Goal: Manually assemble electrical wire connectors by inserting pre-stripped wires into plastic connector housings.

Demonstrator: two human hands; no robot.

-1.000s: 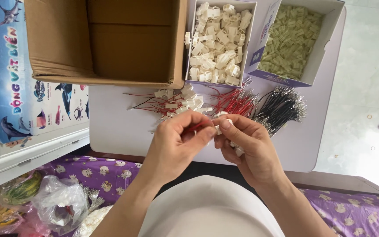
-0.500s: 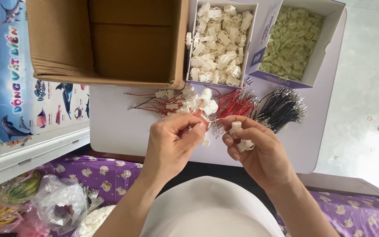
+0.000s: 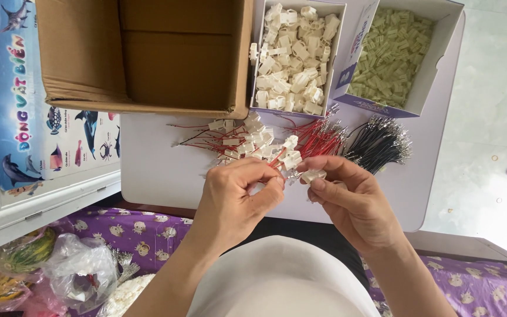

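The right hand (image 3: 353,202) pinches a small white plastic connector (image 3: 313,175) in a closed grip. The left hand (image 3: 239,196) pinches a thin red wire (image 3: 275,165) just beside it, above the white worktop (image 3: 159,176), near the bundle of red wires (image 3: 318,138).

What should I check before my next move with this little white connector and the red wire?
1. Right hand has the white connector pinched at its fingertips: ok.
2. Left hand grips a red wire between thumb and fingers: ok.
3. Wire tip lined up with the connector's opening: cannot tell, fingers hide it.
4. More red wires and black wires lie bundled just beyond the hands: ok.
5. Box of white connectors is well filled: ok.
6. Finished pieces lie in a loose pile with leads crossing, so a snag is possible: not ok.
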